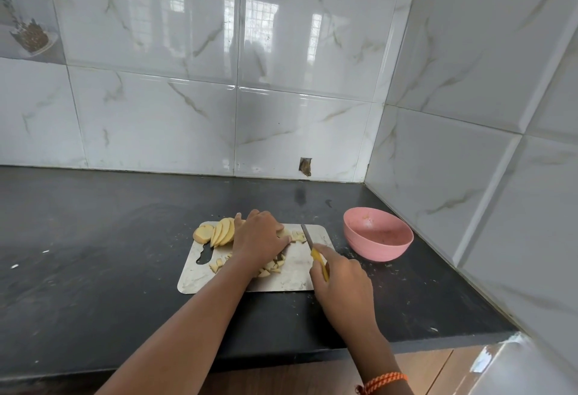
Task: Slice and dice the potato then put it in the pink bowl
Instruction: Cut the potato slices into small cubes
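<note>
A steel cutting board (pixel 291 279) lies on the black counter. Fanned potato slices (pixel 220 232) and an uncut end piece sit at its far left corner. Diced potato bits (pixel 272 266) lie near the board's middle, with more dice (pixel 298 236) beside the knife blade. My left hand (pixel 261 236) lies over potato pieces on the board, fingers curled down on them. My right hand (pixel 339 276) grips the yellow-handled knife (pixel 311 246), blade pointing away just right of my left fingertips. The pink bowl (pixel 378 233) stands to the right of the board, with only specks inside.
Tiled walls meet in a corner behind and right of the bowl. The black counter (pixel 93 254) carries scattered crumbs and peel flecks. Its front edge runs beneath my forearms, with wooden cabinet fronts below.
</note>
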`<state>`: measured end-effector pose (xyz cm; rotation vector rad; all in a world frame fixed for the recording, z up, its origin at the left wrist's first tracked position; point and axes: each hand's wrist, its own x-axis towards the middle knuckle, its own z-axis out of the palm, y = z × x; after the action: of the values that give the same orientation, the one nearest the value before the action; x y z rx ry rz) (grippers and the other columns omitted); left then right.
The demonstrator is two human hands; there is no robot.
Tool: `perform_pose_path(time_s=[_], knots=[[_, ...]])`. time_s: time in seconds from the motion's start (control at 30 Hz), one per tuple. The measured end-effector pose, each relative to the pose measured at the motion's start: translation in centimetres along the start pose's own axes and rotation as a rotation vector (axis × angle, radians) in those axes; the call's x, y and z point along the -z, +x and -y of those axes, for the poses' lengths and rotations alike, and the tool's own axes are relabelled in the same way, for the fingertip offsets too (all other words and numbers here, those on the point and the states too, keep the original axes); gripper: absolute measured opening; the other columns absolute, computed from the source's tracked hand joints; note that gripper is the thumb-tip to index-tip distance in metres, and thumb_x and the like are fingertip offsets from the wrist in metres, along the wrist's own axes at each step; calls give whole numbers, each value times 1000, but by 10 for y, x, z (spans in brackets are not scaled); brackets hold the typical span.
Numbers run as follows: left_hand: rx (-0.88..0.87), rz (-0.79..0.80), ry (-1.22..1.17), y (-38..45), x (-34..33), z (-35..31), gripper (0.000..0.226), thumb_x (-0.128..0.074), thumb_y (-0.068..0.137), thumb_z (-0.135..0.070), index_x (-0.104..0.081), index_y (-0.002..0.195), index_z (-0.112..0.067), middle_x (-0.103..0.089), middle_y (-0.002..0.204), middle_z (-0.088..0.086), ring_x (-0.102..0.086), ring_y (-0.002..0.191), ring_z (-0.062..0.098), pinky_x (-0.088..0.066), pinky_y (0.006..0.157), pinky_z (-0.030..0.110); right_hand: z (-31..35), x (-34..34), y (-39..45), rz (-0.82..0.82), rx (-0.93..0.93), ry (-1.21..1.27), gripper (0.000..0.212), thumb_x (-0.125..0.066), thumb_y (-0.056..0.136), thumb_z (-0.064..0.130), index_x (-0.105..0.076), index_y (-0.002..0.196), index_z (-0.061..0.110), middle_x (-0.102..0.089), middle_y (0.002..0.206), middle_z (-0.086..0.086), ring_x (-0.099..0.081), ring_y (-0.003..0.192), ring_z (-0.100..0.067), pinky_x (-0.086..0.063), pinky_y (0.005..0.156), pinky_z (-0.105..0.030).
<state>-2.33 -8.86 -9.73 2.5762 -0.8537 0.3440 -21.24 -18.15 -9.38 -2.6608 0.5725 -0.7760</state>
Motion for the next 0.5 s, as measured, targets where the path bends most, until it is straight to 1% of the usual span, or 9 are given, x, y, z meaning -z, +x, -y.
perform_pose_path(time_s=[0.07,0.13,0.2,0.27,0.3,0.33,0.4,0.43,0.5], knots=[[-13,-9,-38,2,2,4,39,-68,91,-57,-81,115,-29,-76,116,-7,-61,117,19,-41,115,49,3,-5,12,12,8,9,40,-45,100,34,-57,138,36,-69,87,1,-62,78,-20,-55,72,-40],[-20,-13,-72,3,4,8,38,-72,87,-56,-84,107,-27,-78,108,-5,-66,107,20,-52,100,42,6,-11,22,45,28,-10,38,-46,99,33,-59,135,36,-69,89,-3,-63,83,-26,-52,71,-39],[-15,0,-91,3,5,9,34,-73,85,-56,-83,93,-24,-78,102,-3,-68,100,19,-56,90,39,8,-15,29,68,54,-33,40,-46,99,34,-57,137,37,-71,96,-5,-64,91,-29,-47,71,-39],[-8,-2,-102,3,4,10,28,-72,84,-55,-70,75,-28,-77,96,-2,-67,95,18,-57,84,37,8,-19,32,83,83,-69,39,-44,100,36,-56,137,38,-71,99,-6,-65,93,-30,-45,71,-39],[-9,-7,-100,4,3,11,27,-72,84,-54,-66,74,-30,-76,95,-2,-65,97,18,-55,83,37,8,-20,32,86,95,-85,39,-43,100,36,-56,137,38,-71,100,-6,-65,93,-30,-44,70,-39],[-13,-9,-95,4,2,11,29,-71,85,-54,-69,74,-28,-75,95,-3,-61,99,18,-53,83,36,7,-21,32,85,105,-96,38,-43,100,36,-56,136,38,-70,99,-6,-65,92,-30,-43,69,-39],[-34,-11,-78,4,2,10,33,-70,88,-55,-82,89,-24,-74,96,-5,-55,102,19,-49,86,36,6,-21,31,78,116,-105,37,-42,101,35,-56,136,37,-70,97,-6,-65,89,-29,-41,66,-38],[-44,-15,-73,4,2,9,33,-70,89,-55,-84,95,-26,-74,97,-6,-54,103,19,-47,86,36,6,-22,30,78,120,-111,37,-41,102,36,-56,136,36,-70,98,-6,-65,89,-29,-41,66,-38],[-50,-19,-70,4,2,9,31,-70,90,-54,-84,101,-30,-74,100,-6,-55,106,20,-47,88,36,7,-24,30,89,126,-135,38,-40,103,37,-55,138,35,-70,102,-6,-66,92,-28,-46,70,-38]])
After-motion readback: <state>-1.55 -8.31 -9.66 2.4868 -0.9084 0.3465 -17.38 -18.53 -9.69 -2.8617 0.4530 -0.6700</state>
